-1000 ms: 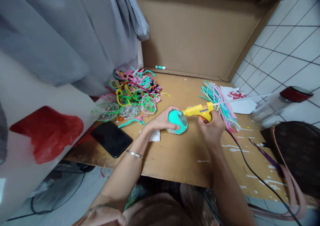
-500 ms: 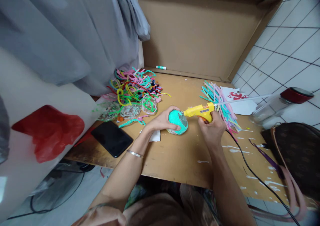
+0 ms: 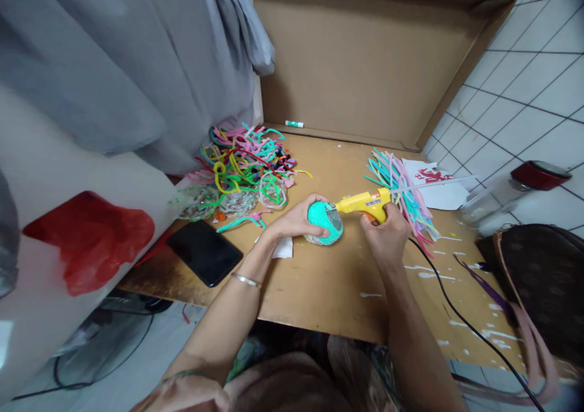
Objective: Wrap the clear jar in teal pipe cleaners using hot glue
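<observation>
One left hand (image 3: 297,218) cups the turquoise-wrapped ball (image 3: 319,217); the right hand (image 3: 389,228), gripping the yellow glue gun (image 3: 365,202), should move slowly.

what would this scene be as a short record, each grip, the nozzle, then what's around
left grip: holding turquoise ball
right grip: holding yellow glue gun
nozzle: at the ball's edge, contact unclear
left side: tangled strips, black device
right side: strip bundle, bottle, handbag
back: cardboard, small tube
</observation>
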The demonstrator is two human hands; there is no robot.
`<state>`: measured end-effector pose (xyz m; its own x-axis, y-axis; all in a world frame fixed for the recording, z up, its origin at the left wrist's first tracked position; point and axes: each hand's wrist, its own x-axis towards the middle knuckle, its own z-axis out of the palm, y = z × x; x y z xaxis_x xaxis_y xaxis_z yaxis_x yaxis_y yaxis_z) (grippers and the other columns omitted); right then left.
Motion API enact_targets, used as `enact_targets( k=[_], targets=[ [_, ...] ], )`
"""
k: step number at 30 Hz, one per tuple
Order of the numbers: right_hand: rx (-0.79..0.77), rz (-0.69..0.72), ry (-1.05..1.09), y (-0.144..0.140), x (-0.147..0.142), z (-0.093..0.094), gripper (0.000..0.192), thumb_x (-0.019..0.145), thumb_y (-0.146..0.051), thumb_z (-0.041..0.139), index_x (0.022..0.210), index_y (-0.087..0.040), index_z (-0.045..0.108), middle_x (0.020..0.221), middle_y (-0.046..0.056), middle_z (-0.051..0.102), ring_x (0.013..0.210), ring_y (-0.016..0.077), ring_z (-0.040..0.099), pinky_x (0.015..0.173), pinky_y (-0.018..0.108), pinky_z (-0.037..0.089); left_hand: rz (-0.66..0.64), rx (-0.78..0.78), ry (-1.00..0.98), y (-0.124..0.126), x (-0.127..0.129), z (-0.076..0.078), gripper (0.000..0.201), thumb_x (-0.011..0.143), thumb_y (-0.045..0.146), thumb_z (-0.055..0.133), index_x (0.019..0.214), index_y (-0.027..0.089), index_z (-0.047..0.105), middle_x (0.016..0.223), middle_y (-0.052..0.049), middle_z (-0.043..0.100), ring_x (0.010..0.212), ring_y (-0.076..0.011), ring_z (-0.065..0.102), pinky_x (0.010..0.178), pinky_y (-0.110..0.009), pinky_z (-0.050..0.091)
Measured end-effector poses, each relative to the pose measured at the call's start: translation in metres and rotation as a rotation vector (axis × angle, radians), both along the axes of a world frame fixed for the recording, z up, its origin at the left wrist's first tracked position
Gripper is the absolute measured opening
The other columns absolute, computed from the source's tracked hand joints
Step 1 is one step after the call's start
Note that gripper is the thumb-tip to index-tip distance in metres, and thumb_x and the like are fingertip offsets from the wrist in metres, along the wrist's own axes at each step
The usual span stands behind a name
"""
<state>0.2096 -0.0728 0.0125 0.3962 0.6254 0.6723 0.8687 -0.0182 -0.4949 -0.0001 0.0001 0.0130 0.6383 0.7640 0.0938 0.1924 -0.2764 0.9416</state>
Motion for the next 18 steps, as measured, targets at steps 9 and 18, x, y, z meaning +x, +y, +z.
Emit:
enact_targets(
  k=[9, 18],
  targets=[
    [-0.083, -0.095, 0.155, 0.010, 0.015, -0.007, 0.037, 0.068, -0.056, 0.060, 0.079, -0.020, 0.056, 0.080, 0.007, 0.060, 0.074, 0.0232, 0.054, 0.069, 0.035, 0.043, 0.006, -0.030, -0.031, 0.001, -0.001, -0.004, 0.072, 0.054, 0.032, 0.084, 0.116, 0.021, 0.049, 0.105, -0.002, 0.056, 0.092, -0.0175, 0.055, 0.079, -0.028, 0.047],
    [-0.475, -0.284, -0.092, 0.010, 0.020, -0.021, 0.037, 0.073, -0.049, 0.064, 0.082, -0.013, 0.067, 0.077, 0.017, 0.066, 0.069, 0.0284, 0.062, 0.060, 0.036, 0.042, 0.002, -0.046, -0.044, -0.001, -0.001, -0.002, 0.072, 0.054, 0.030, 0.083, 0.116, 0.020, 0.048, 0.107, -0.003, 0.057, 0.093, -0.0182, 0.056, 0.082, -0.031, 0.048]
  ],
)
